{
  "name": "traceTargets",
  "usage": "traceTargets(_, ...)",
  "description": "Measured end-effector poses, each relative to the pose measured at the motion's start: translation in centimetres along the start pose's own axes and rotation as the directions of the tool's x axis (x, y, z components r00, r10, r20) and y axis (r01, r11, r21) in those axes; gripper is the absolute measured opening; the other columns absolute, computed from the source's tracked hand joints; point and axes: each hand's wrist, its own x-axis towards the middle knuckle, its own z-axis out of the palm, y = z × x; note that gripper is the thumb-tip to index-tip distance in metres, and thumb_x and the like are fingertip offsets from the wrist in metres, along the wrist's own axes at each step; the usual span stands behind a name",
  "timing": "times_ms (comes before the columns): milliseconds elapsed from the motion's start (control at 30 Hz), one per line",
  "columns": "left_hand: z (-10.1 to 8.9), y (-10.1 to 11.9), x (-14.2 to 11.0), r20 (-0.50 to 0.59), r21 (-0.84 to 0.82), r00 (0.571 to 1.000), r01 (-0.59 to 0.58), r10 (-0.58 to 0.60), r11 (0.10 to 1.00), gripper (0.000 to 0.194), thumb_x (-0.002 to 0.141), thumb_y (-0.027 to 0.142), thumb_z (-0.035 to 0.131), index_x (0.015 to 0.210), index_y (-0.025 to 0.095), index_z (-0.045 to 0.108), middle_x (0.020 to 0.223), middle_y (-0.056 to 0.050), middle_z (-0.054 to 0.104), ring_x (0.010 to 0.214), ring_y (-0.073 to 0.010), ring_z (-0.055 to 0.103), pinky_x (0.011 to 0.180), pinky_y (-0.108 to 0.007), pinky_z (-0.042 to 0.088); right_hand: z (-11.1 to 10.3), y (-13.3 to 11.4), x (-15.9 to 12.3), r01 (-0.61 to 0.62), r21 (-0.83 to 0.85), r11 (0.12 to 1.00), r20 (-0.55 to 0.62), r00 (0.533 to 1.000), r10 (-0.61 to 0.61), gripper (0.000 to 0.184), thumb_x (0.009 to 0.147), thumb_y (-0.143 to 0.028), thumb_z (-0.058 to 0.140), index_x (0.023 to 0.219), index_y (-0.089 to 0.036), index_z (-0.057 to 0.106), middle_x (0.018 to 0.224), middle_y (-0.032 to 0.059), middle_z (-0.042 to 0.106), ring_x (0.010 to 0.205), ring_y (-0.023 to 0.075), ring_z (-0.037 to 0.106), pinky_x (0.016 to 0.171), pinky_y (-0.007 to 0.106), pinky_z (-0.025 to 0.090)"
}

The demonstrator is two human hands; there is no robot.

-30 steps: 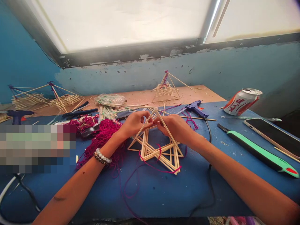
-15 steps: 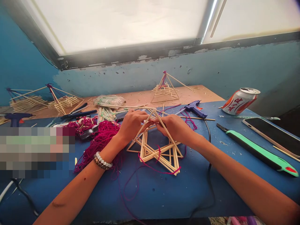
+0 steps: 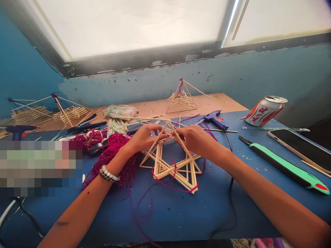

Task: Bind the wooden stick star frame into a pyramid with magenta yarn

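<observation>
A frame of thin bamboo sticks point(image 3: 172, 164), shaped like a pyramid over stacked triangles, stands on the blue table point(image 3: 181, 213) in front of me. Magenta yarn point(image 3: 170, 184) winds through its lower sticks and trails toward me. My left hand point(image 3: 144, 137) pinches the sloping sticks near the top from the left. From the right, my right hand point(image 3: 193, 139) closes its fingers on the same upper sticks. A beaded bracelet point(image 3: 110, 173) sits on my left wrist.
A heap of magenta yarn point(image 3: 113, 155) lies left of the frame. A blue glue gun point(image 3: 213, 119) with its black cord, a tilted red and white can point(image 3: 265, 111), a green-handled knife point(image 3: 287, 168) and a phone point(image 3: 302, 148) are to the right. Finished stick pyramids point(image 3: 182, 98) stand behind.
Both hands have shifted slightly on the top of the stick frame; the left fingers have spread a little further along the sticks. The frame stays in place.
</observation>
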Motion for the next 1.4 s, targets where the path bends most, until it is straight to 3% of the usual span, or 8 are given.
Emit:
traceTargets(233, 0.1, -0.3, 0.2, -0.039, 0.017, 0.997, 0.06, -0.059, 0.998, 0.021, 0.09, 0.036, 0.066, 0.086, 0.017, 0.073, 0.083, -0.001, 0.068, 0.08, -0.0149, 0.058, 0.076, -0.028, 0.041, -0.7, 0.2, -0.3, 0.113, 0.006, 0.994, 0.082, 0.99, -0.113, 0.027, 0.101, -0.025, 0.044, 0.093, -0.016, 0.069, 0.083, 0.007, 0.074, 0.068, 0.0144, 0.06, 0.061, 0.027, 0.024)
traceTargets(433, 0.6, -0.2, 0.3, -0.108, 0.12, 0.992, 0.07, -0.057, 0.99, 0.016, 0.086, 0.031, 0.065, 0.079, 0.016, 0.069, 0.082, -0.001, 0.062, 0.076, -0.0149, 0.055, 0.073, -0.029, 0.041, -0.9, 0.3, -0.6, 0.215, 0.027, 0.976, 0.096, 0.972, -0.216, 0.023, 0.092, -0.011, 0.046, 0.083, -0.018, 0.067, 0.074, 0.0028, 0.068, 0.06, 0.0105, 0.05, 0.058, 0.026, 0.022)
traceTargets(667, 0.8, 0.3, 0.9, -0.074, 0.208, 0.995, 0.088, -0.073, 0.974, 0.01, 0.081, 0.026, 0.068, 0.076, 0.017, 0.069, 0.09, -0.002, 0.064, 0.078, -0.0149, 0.055, 0.073, -0.03, 0.04, -1.3, 0.3, -0.8, 0.205, 0.013, 0.979, 0.149, 0.967, -0.205, 0.029, 0.087, -0.01, 0.046, 0.092, -0.019, 0.073, 0.078, 0.0043, 0.07, 0.06, 0.011, 0.048, 0.057, 0.028, 0.02)
traceTargets(867, 0.5, 0.9, 1.2, -0.053, 0.322, 0.995, 0.096, -0.084, 0.942, 0.015, 0.083, 0.028, 0.067, 0.072, 0.017, 0.066, 0.086, -0.003, 0.066, 0.077, -0.016, 0.056, 0.07, -0.031, 0.039, -1.0, 0.8, -0.7, 0.24, 0.061, 0.969, 0.159, 0.956, -0.247, 0.027, 0.086, -0.009, 0.045, 0.088, -0.019, 0.069, 0.08, 0.0041, 0.07, 0.063, 0.011, 0.05, 0.059, 0.027, 0.024)
traceTargets(1167, 1.1, 1.0, 1.2, -0.098, 0.534, 0.994, 0.089, -0.043, 0.841, 0.021, 0.087, 0.033, 0.062, 0.075, 0.018, 0.067, 0.086, -0.006, 0.068, 0.08, -0.0203, 0.06, 0.073, -0.034, 0.042, -1.2, 0.6, -0.6, 0.209, 0.029, 0.977, 0.199, 0.957, -0.211, 0.022, 0.085, -0.012, 0.046, 0.076, -0.017, 0.065, 0.075, 0.0058, 0.068, 0.06, 0.0114, 0.047, 0.059, 0.028, 0.022)
traceTargets(1300, 1.0, 0.6, 0.9, -0.105, 0.527, 0.994, 0.08, -0.028, 0.846, 0.024, 0.094, 0.03, 0.051, 0.086, 0.017, 0.069, 0.094, -0.009, 0.069, 0.09, -0.0235, 0.063, 0.081, -0.036, 0.046, -1.3, 0.3, -0.5, 0.175, -0.031, 0.984, 0.2, 0.966, -0.165, 0.022, 0.087, -0.015, 0.046, 0.076, -0.017, 0.065, 0.07, 0.0047, 0.066, 0.059, 0.0119, 0.047, 0.058, 0.028, 0.021)
traceTargets(1400, 0.5, 0.4, 0.6, -0.072, 0.454, 0.997, 0.014, 0.021, 0.891, 0.027, 0.098, 0.03, 0.047, 0.098, 0.016, 0.071, 0.102, -0.01, 0.07, 0.099, -0.0239, 0.064, 0.088, -0.037, 0.047, -1.3, 0.1, -0.5, 0.148, -0.095, 0.984, 0.195, 0.973, -0.127, 0.022, 0.091, -0.021, 0.046, 0.088, -0.017, 0.067, 0.074, 0.0062, 0.069, 0.058, 0.0133, 0.051, 0.057, 0.029, 0.019)
